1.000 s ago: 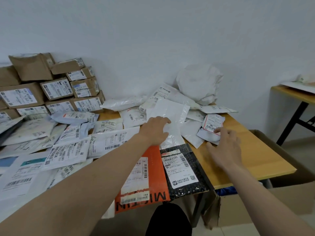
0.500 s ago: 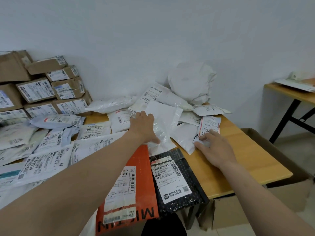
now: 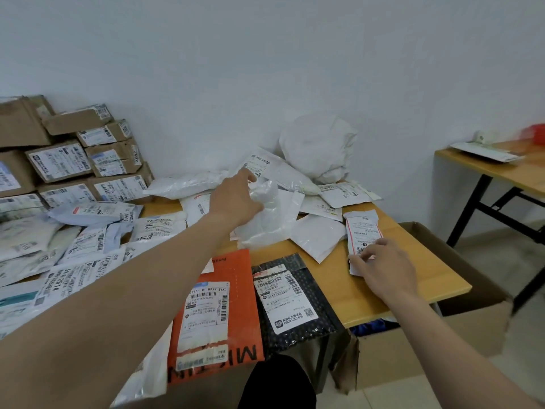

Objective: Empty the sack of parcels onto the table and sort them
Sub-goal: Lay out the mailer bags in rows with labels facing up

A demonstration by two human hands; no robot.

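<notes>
Over a wooden table [image 3: 413, 261], left grip [image 3: 234, 202] clutches clear bag [image 3: 271, 219], right grip [image 3: 386, 270] pinches labelled packet [image 3: 361, 228].

The left hand [image 3: 236, 199] hides how its fingers meet the clear bag [image 3: 265, 228].
</notes>
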